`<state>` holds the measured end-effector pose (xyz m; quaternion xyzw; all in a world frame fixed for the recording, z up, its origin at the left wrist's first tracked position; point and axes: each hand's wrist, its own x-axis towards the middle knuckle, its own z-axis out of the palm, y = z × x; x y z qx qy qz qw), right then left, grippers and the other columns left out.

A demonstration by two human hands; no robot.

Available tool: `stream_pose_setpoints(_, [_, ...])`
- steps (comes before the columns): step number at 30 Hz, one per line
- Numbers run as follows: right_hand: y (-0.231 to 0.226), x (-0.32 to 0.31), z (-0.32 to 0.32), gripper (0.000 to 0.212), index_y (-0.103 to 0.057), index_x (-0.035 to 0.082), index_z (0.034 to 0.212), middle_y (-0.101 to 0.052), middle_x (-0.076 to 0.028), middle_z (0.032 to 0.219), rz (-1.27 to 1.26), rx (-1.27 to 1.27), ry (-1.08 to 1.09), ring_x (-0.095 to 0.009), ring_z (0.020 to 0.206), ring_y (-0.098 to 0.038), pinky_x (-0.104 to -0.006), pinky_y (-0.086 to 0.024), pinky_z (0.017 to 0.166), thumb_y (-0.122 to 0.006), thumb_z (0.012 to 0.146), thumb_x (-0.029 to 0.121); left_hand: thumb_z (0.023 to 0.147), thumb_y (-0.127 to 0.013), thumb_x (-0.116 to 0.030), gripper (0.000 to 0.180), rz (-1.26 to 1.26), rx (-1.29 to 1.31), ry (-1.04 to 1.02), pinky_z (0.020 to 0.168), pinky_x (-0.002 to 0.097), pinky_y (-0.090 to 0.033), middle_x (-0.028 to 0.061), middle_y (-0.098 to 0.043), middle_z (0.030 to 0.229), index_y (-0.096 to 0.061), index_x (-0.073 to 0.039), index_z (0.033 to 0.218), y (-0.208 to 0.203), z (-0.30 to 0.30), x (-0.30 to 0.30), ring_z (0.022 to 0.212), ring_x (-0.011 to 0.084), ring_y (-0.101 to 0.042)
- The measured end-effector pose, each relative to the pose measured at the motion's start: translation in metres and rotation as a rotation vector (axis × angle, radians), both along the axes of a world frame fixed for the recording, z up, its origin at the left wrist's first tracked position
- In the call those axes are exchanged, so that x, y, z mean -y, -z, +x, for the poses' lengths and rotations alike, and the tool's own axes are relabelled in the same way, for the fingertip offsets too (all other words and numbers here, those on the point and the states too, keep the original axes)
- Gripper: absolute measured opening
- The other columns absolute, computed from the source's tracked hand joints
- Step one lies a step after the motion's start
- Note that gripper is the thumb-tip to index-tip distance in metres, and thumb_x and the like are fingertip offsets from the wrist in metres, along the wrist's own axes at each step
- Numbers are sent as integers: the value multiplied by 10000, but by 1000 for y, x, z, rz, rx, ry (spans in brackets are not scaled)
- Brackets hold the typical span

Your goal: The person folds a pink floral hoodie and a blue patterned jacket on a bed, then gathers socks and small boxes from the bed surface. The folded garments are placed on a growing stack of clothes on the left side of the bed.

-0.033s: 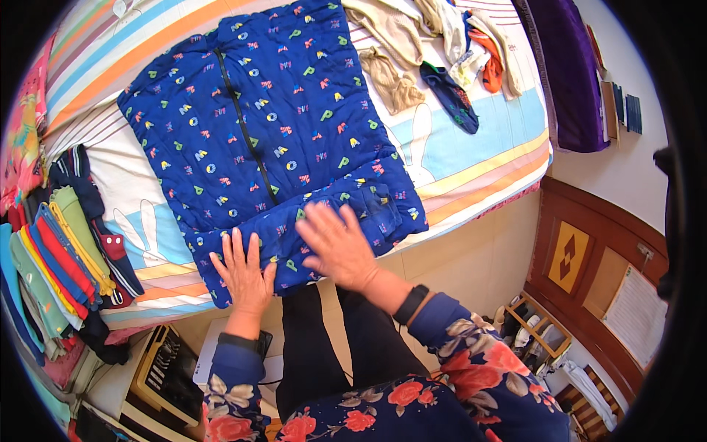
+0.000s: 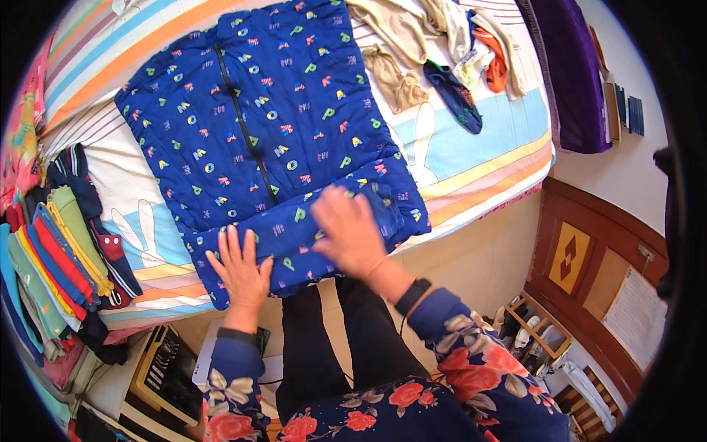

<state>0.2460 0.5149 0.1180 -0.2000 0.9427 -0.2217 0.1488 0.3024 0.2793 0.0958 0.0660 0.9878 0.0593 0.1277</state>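
A padded blue zip-up piece [image 2: 213,140] printed with colourful letters lies spread on the bed, a black zip running down its middle. I cannot tell if it is a garment or a sleeping bag. Its near end is folded over into a thick band along the bed's front edge. My left hand [image 2: 244,276] lies flat on the left part of that band, fingers spread. My right hand [image 2: 350,232] is over the band's right part, palm down with fingers stretched out, slightly blurred. Whether it touches the cloth is hard to see. Neither hand holds anything.
Folded clothes [image 2: 55,258] stand in a colourful row at the left. Beige socks or tights [image 2: 394,77], a dark sock [image 2: 453,96] and an orange-and-white item lie at the far right of the striped bed [image 2: 486,177]. A wooden door [image 2: 560,250] and shoe rack [image 2: 541,331] are at right.
My right hand has shifted a little to the right and away from me over the folded band. My left hand stays nearly in place.
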Motion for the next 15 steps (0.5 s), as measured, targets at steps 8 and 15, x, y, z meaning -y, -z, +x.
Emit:
stream_pose_setpoints(8, [54,-33,-6,692,-314,104,1317,-249,-128,1395,148,-41,85,-270,1286,-229,-443,-162,1033,-590,744,375,725,-583,-442,748,110,12,-39,1007,573,-65,154,-181,1413,-250,-172,1339,41,-3,24,1302,352,-145])
stream_pose_setpoints(15, [19,-93,6,636,-441,8,1185,-459,-204,1185,-182,-220,606,-306,1085,-455,-380,-355,914,-732,631,126,754,-648,-292,753,584,-265,-1052,1023,375,-224,195,-284,1330,-251,28,1308,-7,50,54,1240,295,-277])
